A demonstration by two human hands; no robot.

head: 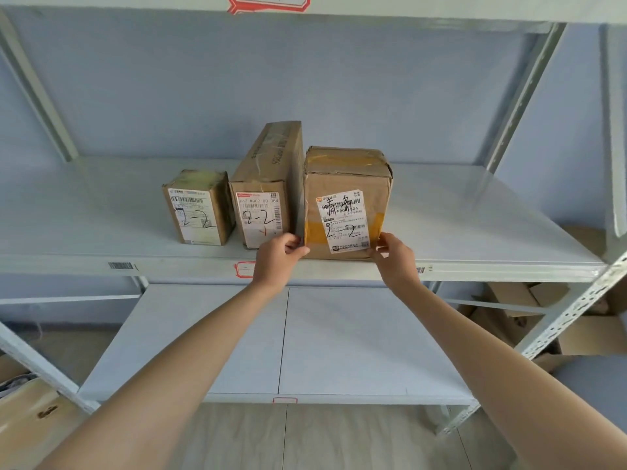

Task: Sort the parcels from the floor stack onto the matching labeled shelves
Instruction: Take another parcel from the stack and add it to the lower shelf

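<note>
A pale blue wall (305,79) is showing behind the grey metal rack (529,96). Wood-look flooring (322,439) is running beneath its lowest board, and flattened cardboard (509,300) is lying beyond the rack's right edge.

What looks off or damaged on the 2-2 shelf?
The right parcel between the hands has a crumpled, dented top with wrinkled tape. The small parcel sits slightly turned against the tall parcel. All three read 2-2. Nothing spilled.
</note>
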